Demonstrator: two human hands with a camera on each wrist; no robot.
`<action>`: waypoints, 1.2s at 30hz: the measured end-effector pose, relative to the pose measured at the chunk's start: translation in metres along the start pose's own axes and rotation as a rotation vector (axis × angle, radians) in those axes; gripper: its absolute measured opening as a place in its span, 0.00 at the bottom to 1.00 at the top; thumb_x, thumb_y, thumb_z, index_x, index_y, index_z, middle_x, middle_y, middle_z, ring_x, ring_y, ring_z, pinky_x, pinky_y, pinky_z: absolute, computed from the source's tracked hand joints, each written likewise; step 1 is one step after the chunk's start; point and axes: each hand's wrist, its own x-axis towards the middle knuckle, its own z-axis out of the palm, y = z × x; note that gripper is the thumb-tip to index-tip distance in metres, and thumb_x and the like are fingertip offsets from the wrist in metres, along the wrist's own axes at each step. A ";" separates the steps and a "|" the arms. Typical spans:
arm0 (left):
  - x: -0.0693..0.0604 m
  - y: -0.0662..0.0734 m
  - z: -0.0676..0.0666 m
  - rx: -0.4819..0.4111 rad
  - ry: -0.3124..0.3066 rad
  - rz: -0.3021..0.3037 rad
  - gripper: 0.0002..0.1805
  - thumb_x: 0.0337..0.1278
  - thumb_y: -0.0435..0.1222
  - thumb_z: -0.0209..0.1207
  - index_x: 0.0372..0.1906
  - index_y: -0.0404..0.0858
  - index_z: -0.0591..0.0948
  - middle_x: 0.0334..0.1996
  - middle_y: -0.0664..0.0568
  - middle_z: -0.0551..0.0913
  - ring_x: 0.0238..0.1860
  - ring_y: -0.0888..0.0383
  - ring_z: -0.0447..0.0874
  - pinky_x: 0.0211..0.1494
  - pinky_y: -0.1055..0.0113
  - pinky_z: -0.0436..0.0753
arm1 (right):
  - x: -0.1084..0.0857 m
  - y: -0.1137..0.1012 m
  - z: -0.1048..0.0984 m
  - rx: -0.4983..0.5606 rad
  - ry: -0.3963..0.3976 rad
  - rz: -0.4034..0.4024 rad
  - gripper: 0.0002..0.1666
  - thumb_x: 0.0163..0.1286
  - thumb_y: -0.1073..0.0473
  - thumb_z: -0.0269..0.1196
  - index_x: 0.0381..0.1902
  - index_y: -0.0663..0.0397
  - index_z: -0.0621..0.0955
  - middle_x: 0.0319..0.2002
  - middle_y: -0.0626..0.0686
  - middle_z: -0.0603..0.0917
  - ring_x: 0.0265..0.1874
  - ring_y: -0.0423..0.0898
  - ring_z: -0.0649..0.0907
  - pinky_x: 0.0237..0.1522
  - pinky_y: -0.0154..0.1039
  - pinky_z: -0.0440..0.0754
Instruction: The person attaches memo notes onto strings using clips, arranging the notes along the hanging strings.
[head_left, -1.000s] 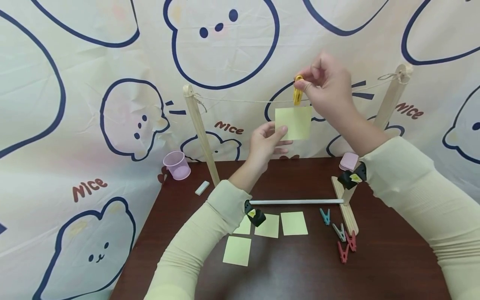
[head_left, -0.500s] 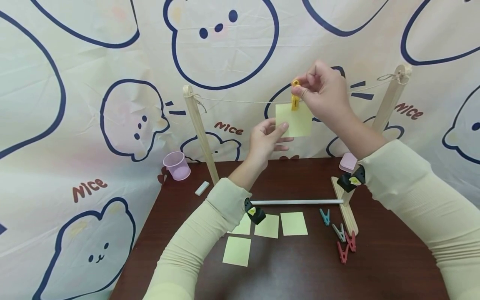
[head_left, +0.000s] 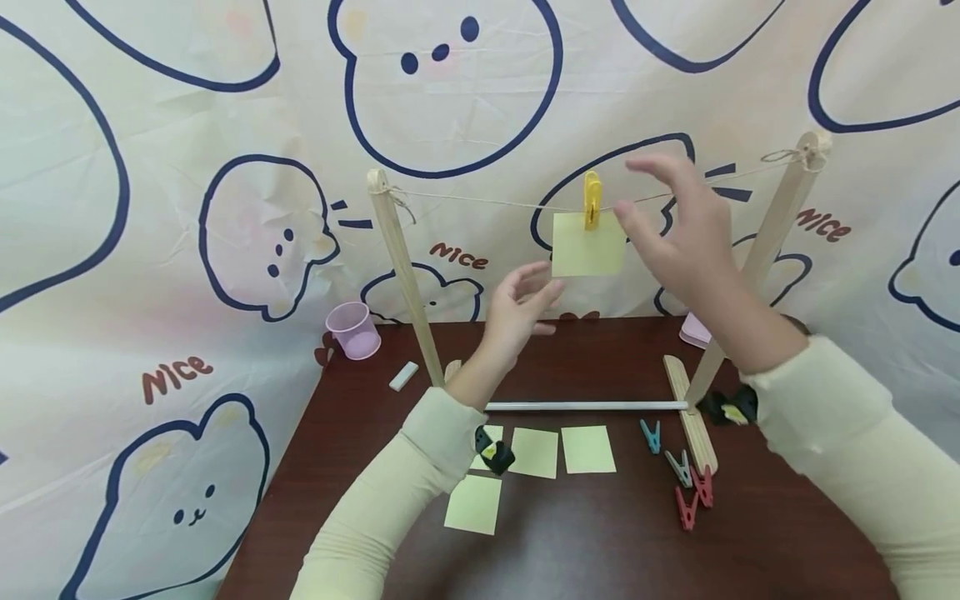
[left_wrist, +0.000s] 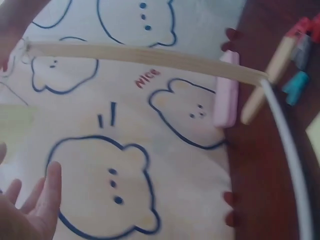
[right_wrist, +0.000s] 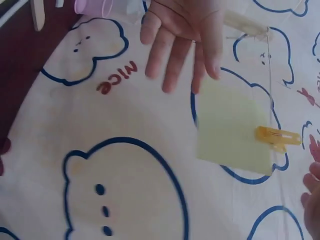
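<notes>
A yellow clothespin [head_left: 592, 200] clips a pale yellow paper square [head_left: 588, 246] to the string [head_left: 480, 199], and the square hangs below it. My right hand [head_left: 693, 233] is just right of the clothespin, thumb and fingers spread, holding nothing. At the square's lower left is my left hand [head_left: 517, 312], its fingers apart and empty. In the right wrist view the left hand [right_wrist: 187, 40] is beside the paper's edge [right_wrist: 232, 130], with the clothespin [right_wrist: 277, 136] on the paper's far side. The left wrist view cuts off much of the left hand [left_wrist: 30, 210].
Wooden posts [head_left: 405, 275] hold up the string, with a white rod [head_left: 585, 406] low between them. Several paper squares [head_left: 588, 449] lie in front. Blue, grey and red clothespins [head_left: 686, 508] are near the right base [head_left: 697, 433]. A pink cup [head_left: 354, 332] stands back left.
The clothespin came down onto the string and paper, and my right hand let go of it and moved right. My left hand released the paper and drew back to the lower left.
</notes>
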 end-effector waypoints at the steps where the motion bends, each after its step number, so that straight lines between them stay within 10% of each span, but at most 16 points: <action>1: -0.003 -0.008 -0.004 0.028 0.005 -0.008 0.24 0.56 0.42 0.62 0.58 0.41 0.72 0.47 0.47 0.79 0.37 0.52 0.83 0.32 0.55 0.84 | -0.010 0.004 -0.001 -0.004 0.040 -0.054 0.22 0.62 0.59 0.60 0.54 0.59 0.74 0.53 0.54 0.78 0.55 0.47 0.74 0.59 0.39 0.68; 6: -0.023 -0.058 -0.022 0.336 0.003 -0.065 0.20 0.60 0.43 0.58 0.57 0.44 0.72 0.43 0.50 0.79 0.35 0.53 0.79 0.31 0.58 0.82 | -0.077 0.036 0.001 -0.032 0.056 -0.098 0.16 0.57 0.63 0.59 0.43 0.65 0.78 0.41 0.60 0.81 0.44 0.51 0.78 0.51 0.31 0.70; 13: -0.074 -0.123 -0.048 1.021 -0.013 -0.124 0.24 0.56 0.39 0.60 0.59 0.41 0.72 0.49 0.40 0.74 0.41 0.46 0.77 0.36 0.54 0.78 | -0.191 0.076 0.007 -0.223 -0.280 0.284 0.09 0.57 0.67 0.61 0.38 0.58 0.79 0.31 0.52 0.79 0.30 0.46 0.77 0.30 0.42 0.74; 17: -0.110 -0.149 -0.059 1.260 0.070 -0.220 0.28 0.47 0.36 0.66 0.57 0.39 0.72 0.47 0.34 0.71 0.42 0.38 0.73 0.32 0.46 0.76 | -0.250 0.090 0.004 -0.340 -0.514 0.527 0.09 0.59 0.60 0.63 0.37 0.55 0.78 0.24 0.48 0.75 0.21 0.44 0.74 0.19 0.41 0.71; 25: -0.153 -0.174 -0.064 1.369 0.125 -0.444 0.34 0.47 0.44 0.67 0.58 0.34 0.69 0.44 0.28 0.68 0.40 0.33 0.71 0.31 0.40 0.75 | -0.319 0.103 0.005 -0.450 -0.709 0.754 0.21 0.61 0.41 0.61 0.26 0.49 0.69 0.15 0.44 0.68 0.14 0.42 0.69 0.13 0.39 0.62; 36: -0.160 -0.186 -0.061 1.362 0.145 -0.465 0.42 0.36 0.46 0.72 0.59 0.34 0.68 0.37 0.31 0.69 0.35 0.38 0.72 0.25 0.47 0.77 | -0.326 0.097 0.019 -0.487 -0.661 0.703 0.19 0.54 0.55 0.69 0.33 0.59 0.71 0.21 0.51 0.72 0.17 0.47 0.74 0.13 0.45 0.69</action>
